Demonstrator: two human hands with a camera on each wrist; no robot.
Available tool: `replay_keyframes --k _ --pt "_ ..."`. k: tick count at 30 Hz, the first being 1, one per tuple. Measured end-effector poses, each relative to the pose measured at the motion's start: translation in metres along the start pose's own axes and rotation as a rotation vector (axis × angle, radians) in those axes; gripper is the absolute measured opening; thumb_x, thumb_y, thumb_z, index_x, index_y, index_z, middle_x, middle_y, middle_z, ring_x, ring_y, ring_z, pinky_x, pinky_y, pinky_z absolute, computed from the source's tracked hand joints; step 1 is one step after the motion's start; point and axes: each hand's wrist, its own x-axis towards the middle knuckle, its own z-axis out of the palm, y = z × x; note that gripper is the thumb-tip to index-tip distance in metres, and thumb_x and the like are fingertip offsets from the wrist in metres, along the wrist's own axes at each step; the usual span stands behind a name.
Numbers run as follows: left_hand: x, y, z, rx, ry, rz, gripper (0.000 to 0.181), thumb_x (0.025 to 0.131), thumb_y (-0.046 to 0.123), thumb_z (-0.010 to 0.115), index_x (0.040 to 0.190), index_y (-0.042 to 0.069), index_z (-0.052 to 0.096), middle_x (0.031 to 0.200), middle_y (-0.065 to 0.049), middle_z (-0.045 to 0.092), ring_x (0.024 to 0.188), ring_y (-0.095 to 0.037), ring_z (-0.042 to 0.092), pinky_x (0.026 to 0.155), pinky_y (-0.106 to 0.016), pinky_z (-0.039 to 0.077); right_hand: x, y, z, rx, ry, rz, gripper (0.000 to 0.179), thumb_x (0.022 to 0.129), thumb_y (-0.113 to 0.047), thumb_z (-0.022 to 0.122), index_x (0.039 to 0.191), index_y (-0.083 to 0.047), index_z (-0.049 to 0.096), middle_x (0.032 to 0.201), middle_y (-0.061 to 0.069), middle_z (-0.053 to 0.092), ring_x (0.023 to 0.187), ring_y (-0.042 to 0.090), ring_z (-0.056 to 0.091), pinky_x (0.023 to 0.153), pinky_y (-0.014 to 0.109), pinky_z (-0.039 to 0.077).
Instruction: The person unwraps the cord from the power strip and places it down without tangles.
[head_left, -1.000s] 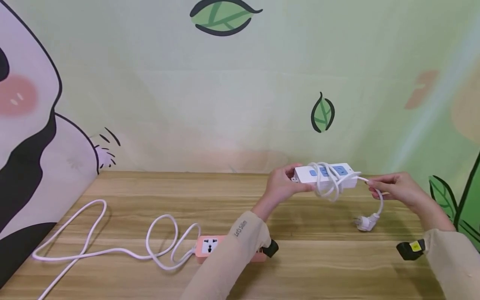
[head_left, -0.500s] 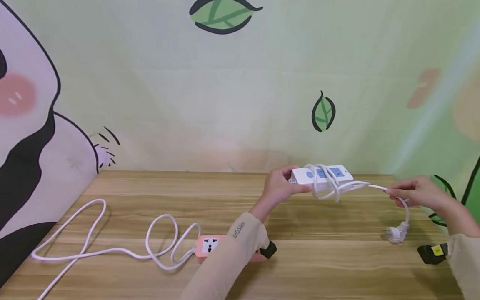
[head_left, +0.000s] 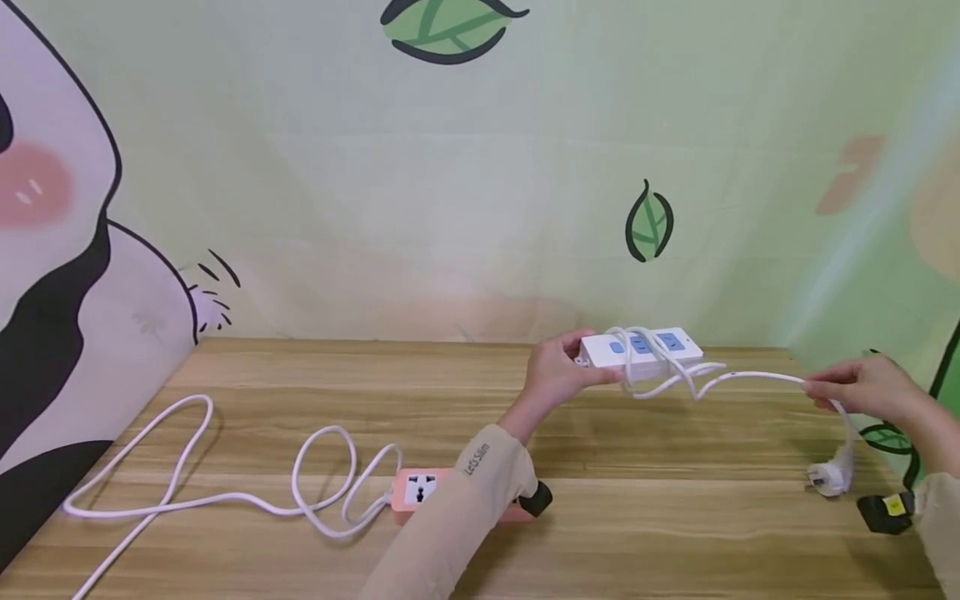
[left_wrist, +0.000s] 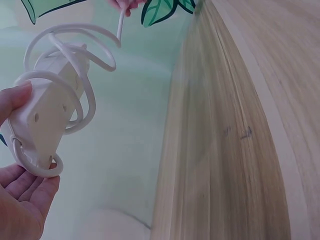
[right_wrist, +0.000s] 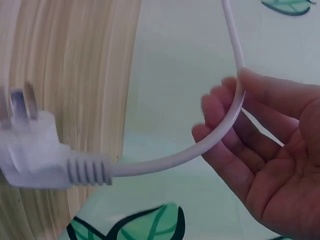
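Above the back of the table, my left hand (head_left: 557,371) grips the left end of a white power strip (head_left: 678,343) with blue sockets. Loops of its white cord (left_wrist: 86,92) are wound around the strip's body. Out to the right, my right hand (head_left: 862,387) pinches the cord between thumb and fingers, a short way behind the plug. The white plug (right_wrist: 35,150), with metal prongs, hangs below that hand. Between the two hands the cord (head_left: 757,375) runs in a slack curve.
A pink power strip (head_left: 405,508) lies on the wooden table (head_left: 637,542), partly hidden by my left sleeve (head_left: 465,508). Its white cord (head_left: 247,500) spreads in loops to the left. A printed backdrop (head_left: 450,208) stands behind the table.
My right hand has moved right, drawing the cord and plug along, so a longer stretch of cord is off the white power strip. The left hand has shifted only slightly left.
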Motion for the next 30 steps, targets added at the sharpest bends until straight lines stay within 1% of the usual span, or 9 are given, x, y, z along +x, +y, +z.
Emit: replay_keyframes --k 2,5,7,10,12,14,15,23,30 --pt "0.0 0.001 0.0 -0.01 -0.002 0.005 0.056 0.056 0.022 0.087 0.107 0.014 0.066 0.095 0.005 0.066 0.083 -0.009 0.056 0.07 -0.024 0.046 0.003 0.0 0.005 -0.04 0.044 -0.029 0.047 0.085 -0.042 0.06 0.106 -0.001 0.066 0.083 0.011 0.069 0.073 0.02 0.061 0.062 0.041 0.048" --pt "0.0 0.003 0.001 -0.022 -0.006 0.012 0.056 0.056 0.022 0.087 0.108 0.013 0.066 0.096 0.005 0.066 0.083 -0.009 0.056 0.07 -0.024 0.047 0.0 -0.016 0.012 -0.054 0.108 -0.059 0.046 0.085 -0.041 0.06 0.111 -0.004 0.065 0.1 0.021 0.065 0.087 0.031 0.06 0.067 0.046 0.047" --pt "-0.001 0.004 0.001 -0.026 -0.008 0.009 0.056 0.056 0.022 0.087 0.107 0.014 0.066 0.095 0.005 0.066 0.083 -0.009 0.056 0.07 -0.024 0.047 -0.007 -0.035 0.015 -0.008 0.091 -0.091 0.054 0.087 -0.039 0.059 0.117 0.006 0.057 0.113 0.029 0.057 0.09 0.028 0.06 0.07 0.043 0.048" --pt "-0.001 0.005 0.002 -0.021 -0.005 0.002 0.055 0.056 0.022 0.088 0.106 0.014 0.066 0.094 0.006 0.065 0.082 -0.009 0.056 0.07 -0.024 0.047 -0.012 -0.059 0.02 0.032 0.087 -0.097 0.048 0.088 -0.034 0.059 0.117 0.005 0.058 0.113 0.026 0.058 0.085 0.01 0.058 0.072 0.037 0.049" --pt "-0.002 0.004 0.003 -0.014 -0.002 0.001 0.053 0.056 0.021 0.088 0.105 0.014 0.067 0.093 0.007 0.066 0.082 -0.009 0.056 0.069 -0.024 0.046 -0.014 -0.07 0.024 0.055 0.058 -0.101 0.046 0.088 -0.034 0.059 0.115 0.004 0.06 0.111 0.025 0.06 0.085 0.003 0.053 0.074 0.036 0.048" --pt "-0.002 0.003 0.004 -0.005 0.001 0.003 0.052 0.056 0.021 0.088 0.103 0.015 0.067 0.092 0.007 0.066 0.08 -0.009 0.056 0.068 -0.023 0.046 -0.016 -0.077 0.028 0.083 0.019 -0.126 0.043 0.087 -0.032 0.06 0.111 0.003 0.062 0.106 0.02 0.063 0.086 0.007 0.055 0.075 0.036 0.048" --pt "-0.003 0.002 0.005 -0.005 0.001 0.002 0.051 0.056 0.021 0.088 0.103 0.015 0.067 0.091 0.007 0.066 0.08 -0.009 0.055 0.068 -0.023 0.046 -0.018 -0.08 0.03 0.1 -0.003 -0.138 0.041 0.087 -0.031 0.061 0.109 0.003 0.063 0.104 0.016 0.065 0.086 0.003 0.054 0.074 0.032 0.048" --pt "-0.006 0.0 0.007 0.003 -0.001 0.007 0.052 0.056 0.021 0.087 0.104 0.014 0.067 0.092 0.007 0.065 0.081 -0.009 0.056 0.069 -0.023 0.046 -0.019 -0.09 0.056 0.414 -0.2 -0.265 0.03 0.086 -0.014 0.062 0.108 0.006 0.062 0.094 -0.008 0.068 0.088 0.002 0.06 0.074 0.022 0.049" --pt "-0.005 0.001 0.01 0.03 0.005 0.03 0.053 0.056 0.023 0.088 0.104 0.014 0.067 0.09 0.007 0.065 0.079 -0.007 0.055 0.066 -0.021 0.045 -0.017 -0.097 0.066 0.596 -0.272 -0.347 0.017 0.087 -0.002 0.058 0.099 -0.007 0.069 0.091 -0.007 0.069 0.086 0.006 0.063 0.073 0.022 0.05"
